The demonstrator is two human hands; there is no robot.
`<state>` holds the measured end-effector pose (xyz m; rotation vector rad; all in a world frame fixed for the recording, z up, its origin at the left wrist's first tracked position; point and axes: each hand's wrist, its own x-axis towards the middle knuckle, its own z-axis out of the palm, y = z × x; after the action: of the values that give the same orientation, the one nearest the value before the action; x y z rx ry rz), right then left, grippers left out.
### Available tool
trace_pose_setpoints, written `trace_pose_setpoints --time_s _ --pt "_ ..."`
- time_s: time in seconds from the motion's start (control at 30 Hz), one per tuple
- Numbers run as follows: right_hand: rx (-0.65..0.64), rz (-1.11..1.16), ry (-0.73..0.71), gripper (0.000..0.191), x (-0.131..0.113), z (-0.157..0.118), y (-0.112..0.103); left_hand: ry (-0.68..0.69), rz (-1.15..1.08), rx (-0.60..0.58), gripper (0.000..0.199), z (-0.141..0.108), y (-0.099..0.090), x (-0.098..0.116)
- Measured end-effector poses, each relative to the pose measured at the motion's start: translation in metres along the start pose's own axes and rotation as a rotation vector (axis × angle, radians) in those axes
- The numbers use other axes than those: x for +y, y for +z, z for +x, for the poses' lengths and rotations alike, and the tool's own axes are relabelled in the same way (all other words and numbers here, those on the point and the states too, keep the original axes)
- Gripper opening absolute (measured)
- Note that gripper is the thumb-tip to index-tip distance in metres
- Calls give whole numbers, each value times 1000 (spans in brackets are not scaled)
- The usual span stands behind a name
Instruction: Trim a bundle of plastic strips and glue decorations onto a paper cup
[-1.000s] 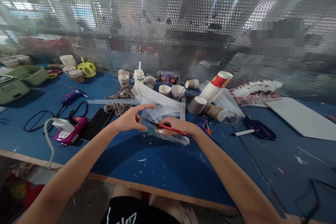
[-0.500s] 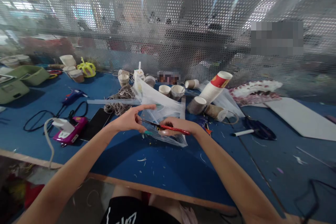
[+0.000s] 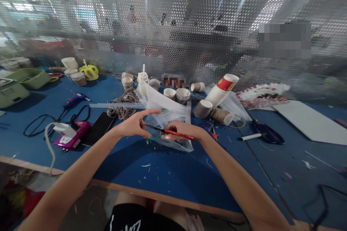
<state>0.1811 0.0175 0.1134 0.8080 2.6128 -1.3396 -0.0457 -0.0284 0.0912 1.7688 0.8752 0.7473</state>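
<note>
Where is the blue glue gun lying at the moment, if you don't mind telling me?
In the head view, the glue gun lies on the left side of the table, just behind the magenta power strip.

Blue table, pale scraps strewn about (quite messy). Glue gun, phone beside purple power strip, tangled twine, paper cups, white board.

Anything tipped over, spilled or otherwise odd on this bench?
A few things look untidy: the paper cup stack leans steeply, a brown-wrapped cup lies on its side near the mesh screen, and pale scraps litter the blue tabletop. No liquid spill is visible.
</note>
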Motion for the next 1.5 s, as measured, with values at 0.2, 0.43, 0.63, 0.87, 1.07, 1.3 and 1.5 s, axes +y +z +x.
trace_pose_setpoints --time_s 0.2,0.43,0.63,0.87,1.07,1.3,1.5 --pt "13 48 -6 37 5 2 0 18 -10 4 81 0 1 0" --pt "35 56 -15 34 6 5 3 15 -40 -17 81 0 3 0" --pt "40 33 -17 34 8 8 5 -6 -64 -35 81 1 4 -1" --pt "27 24 -8 38 10 8 5 -8 -96 -65 82 1 4 -1" --pt "-36 34 -46 37 2 6 6 -34 -132 -76 86 1 5 -3" --pt "-34 48 -90 37 -3 4 7 -24 -140 -95 81 1 4 0" --pt "-16 59 -121 36 -2 5 8 -52 -151 -118 86 0 2 0"
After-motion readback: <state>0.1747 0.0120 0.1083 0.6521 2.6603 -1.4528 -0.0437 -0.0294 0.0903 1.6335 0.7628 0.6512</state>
